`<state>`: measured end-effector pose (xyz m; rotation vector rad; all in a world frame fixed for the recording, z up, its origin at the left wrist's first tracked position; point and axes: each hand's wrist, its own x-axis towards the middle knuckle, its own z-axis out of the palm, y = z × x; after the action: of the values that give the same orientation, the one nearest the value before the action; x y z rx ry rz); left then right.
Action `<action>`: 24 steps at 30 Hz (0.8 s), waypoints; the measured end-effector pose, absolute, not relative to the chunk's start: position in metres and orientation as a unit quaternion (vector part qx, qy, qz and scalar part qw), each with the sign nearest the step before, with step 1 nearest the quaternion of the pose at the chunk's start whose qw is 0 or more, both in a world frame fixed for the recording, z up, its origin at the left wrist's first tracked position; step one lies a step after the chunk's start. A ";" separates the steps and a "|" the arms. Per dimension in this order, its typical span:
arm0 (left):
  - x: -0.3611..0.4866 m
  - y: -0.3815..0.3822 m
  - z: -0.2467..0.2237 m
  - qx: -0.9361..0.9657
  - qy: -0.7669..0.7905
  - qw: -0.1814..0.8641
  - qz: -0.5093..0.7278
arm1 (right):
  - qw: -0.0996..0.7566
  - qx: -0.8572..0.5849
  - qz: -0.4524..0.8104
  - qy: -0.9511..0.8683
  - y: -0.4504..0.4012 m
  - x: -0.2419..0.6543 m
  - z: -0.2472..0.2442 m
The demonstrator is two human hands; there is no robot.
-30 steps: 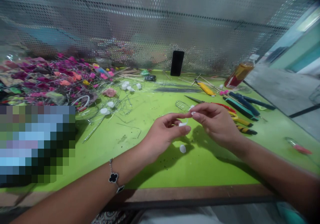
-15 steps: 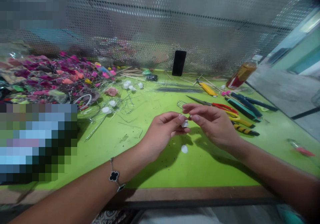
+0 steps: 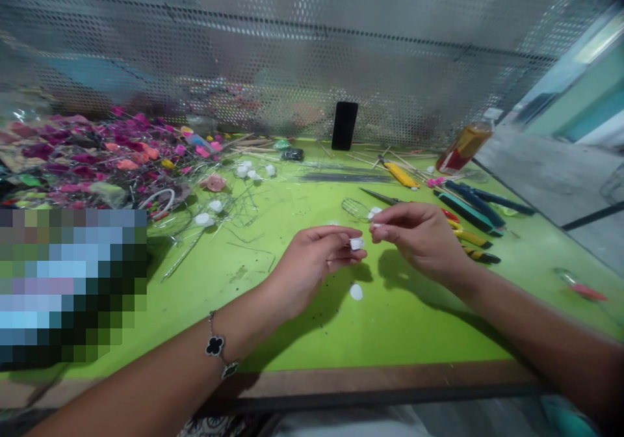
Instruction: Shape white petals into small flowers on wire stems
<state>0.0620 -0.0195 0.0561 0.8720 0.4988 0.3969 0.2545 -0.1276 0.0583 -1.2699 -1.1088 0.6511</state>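
Observation:
Above the green table, my left hand (image 3: 314,255) is closed on a small white piece (image 3: 357,244), which looks like stacked petals; its exact make-up is too small to tell. My right hand (image 3: 424,238) pinches a small white petal (image 3: 374,213) between thumb and fingertips. A narrow gap separates the two hands. On the table below them lies a single white oval petal (image 3: 356,292). Just behind my right hand are scissors (image 3: 377,196) with their handles partly hidden, and a wire coil (image 3: 355,208).
Pliers (image 3: 468,212) and a yellow cutter (image 3: 400,173) lie at the right, near a bottle (image 3: 465,147). A phone (image 3: 344,126) leans on the mesh at the back. Pink and purple flowers (image 3: 97,144) pile up at the left. Thin wires (image 3: 341,177) lie midway.
My hands have moved apart slightly. A white petal now shows at my right fingertips, and the white piece in my left hand is more exposed. The view has shifted a little.

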 end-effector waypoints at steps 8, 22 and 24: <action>0.062 -0.014 0.050 0.412 0.210 0.862 0.207 | 0.574 -0.611 0.277 -0.470 -0.130 0.263 0.067; 0.060 -0.006 0.048 0.432 0.205 0.848 0.229 | 0.270 -0.651 0.316 -0.635 -0.159 0.263 0.096; 0.060 -0.006 0.048 0.431 0.208 0.846 0.235 | 0.208 -0.619 0.300 -0.696 -0.162 0.258 0.093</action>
<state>0.0604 -0.0055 0.0480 0.9084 0.4386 0.4954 0.2583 -0.1616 0.0932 -1.7220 -1.9362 0.8344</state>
